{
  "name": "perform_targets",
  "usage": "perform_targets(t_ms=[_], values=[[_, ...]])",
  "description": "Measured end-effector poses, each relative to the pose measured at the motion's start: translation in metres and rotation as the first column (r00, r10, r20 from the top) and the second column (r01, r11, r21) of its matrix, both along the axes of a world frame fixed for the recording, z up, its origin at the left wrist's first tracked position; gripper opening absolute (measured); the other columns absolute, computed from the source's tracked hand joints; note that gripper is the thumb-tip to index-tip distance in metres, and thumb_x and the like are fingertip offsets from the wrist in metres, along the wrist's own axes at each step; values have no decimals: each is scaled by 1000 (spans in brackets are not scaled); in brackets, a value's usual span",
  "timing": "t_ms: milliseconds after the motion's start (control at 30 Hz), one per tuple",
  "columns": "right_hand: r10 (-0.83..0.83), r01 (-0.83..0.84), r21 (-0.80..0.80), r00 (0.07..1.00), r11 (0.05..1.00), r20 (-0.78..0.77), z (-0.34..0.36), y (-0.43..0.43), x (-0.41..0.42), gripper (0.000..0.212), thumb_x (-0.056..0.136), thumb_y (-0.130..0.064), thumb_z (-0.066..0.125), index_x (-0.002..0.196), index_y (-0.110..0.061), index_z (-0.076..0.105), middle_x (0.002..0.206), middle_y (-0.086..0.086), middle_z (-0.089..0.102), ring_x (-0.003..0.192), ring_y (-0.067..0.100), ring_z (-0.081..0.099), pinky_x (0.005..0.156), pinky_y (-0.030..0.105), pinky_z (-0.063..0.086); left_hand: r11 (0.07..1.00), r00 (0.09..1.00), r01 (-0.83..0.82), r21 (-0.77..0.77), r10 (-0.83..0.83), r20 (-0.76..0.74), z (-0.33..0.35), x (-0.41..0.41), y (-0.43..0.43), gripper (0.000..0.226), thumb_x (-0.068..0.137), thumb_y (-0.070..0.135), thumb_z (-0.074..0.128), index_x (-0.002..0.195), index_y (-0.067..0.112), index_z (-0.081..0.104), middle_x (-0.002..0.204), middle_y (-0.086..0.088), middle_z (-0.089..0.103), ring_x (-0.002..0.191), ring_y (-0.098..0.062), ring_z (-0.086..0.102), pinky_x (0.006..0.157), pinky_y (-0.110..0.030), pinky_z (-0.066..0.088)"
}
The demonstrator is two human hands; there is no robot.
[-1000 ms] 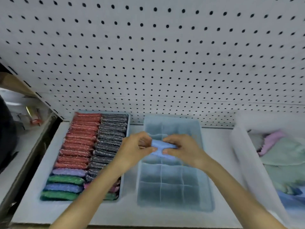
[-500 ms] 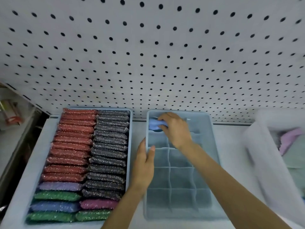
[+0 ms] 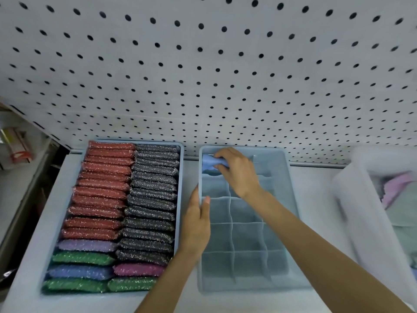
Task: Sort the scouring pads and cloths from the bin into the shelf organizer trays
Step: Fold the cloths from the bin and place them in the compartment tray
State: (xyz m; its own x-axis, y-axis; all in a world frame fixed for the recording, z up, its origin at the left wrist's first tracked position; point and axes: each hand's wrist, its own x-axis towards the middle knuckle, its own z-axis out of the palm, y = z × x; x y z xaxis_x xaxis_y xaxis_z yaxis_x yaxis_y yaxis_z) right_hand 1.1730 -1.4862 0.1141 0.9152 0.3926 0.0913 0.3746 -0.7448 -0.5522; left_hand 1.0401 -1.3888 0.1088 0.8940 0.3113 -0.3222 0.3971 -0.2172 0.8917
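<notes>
My right hand (image 3: 237, 170) grips the folded blue cloth (image 3: 211, 160) in the divided tray's (image 3: 246, 265) far-left cell; my left hand (image 3: 197, 220) pinches the tray's wall. I'd press the fold below the dividers before releasing.

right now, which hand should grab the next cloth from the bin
Right, probably. The right hand, pinching the blue cloth in the far-left compartment of the divided tray, is nearer the bin, which stands to the tray's right. The left hand holds the tray's left rim, away from the bin.
</notes>
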Motion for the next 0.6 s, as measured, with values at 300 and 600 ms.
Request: perform_targets(t_ms=[300,600], values=[[201,-165,-222,968,961,152,0,6,6,24,52,9,68,65,-9,60,64,6,58,60,30,55,62,31,44,1000,1000,9,4,-9,-2,-1,0,-1,43,103,22,37,143,6,40,131,-17,57,123,-28,52,104,-33,36],[321,-300,-616,944,729,-80,29,18,14,27,81,-1,49,101,-18,55,93,2,63,86,28,59,63,31,33,1000,1000,0,-14,0,-9,-2,0,-3,38,104,20,36,138,6,44,125,-25,57,117,-38,52,99,-41,38]])
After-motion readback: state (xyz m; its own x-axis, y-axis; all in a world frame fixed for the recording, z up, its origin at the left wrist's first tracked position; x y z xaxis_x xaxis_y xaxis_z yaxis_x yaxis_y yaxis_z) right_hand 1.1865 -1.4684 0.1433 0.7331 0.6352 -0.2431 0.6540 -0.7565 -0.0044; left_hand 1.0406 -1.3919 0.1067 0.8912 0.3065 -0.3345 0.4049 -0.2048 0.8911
